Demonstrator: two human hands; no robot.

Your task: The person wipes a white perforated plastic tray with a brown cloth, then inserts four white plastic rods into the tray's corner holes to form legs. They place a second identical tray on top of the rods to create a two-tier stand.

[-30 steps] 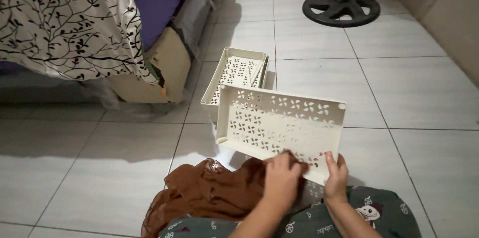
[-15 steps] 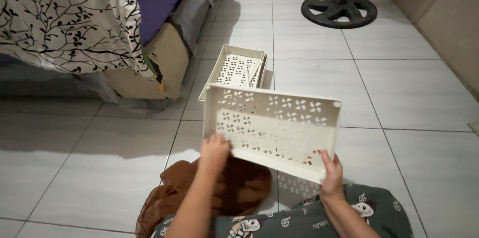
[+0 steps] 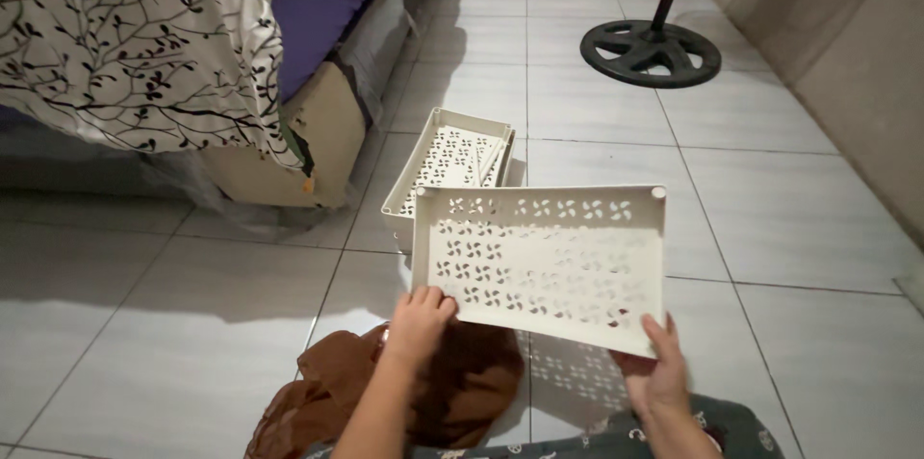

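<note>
Held above the tiled floor [image 3: 770, 218], near its lower edge in view: one cream perforated basket [image 3: 544, 252], tilted so that its patterned base faces the camera. Left hand [image 3: 419, 324] clenched on the basket's lower left corner, fingers curled over the rim. Right hand [image 3: 656, 372] grasping the lower right corner, thumb on the near face, fingers behind and out of sight. Clear of the floor, carried by both hands only.

Just behind it, resting on the floor: second cream basket [image 3: 452, 156] of the same pierced pattern, open side up, its near end hidden by the held basket. Whether the two touch cannot be told.

Below the left hand, on the floor: crumpled brown cloth [image 3: 452, 392], lying close against the dark patterned garment [image 3: 674, 435] at the bottom edge.

Upper left corner: bed [image 3: 318, 7] with white branch-print cover [image 3: 125, 36] hanging over its side; beige panel [image 3: 332, 127] at its foot. Upper right: round black stand base [image 3: 650, 52] with upright pole, well apart from the baskets. Right edge: plain wall [image 3: 866, 55].
</note>
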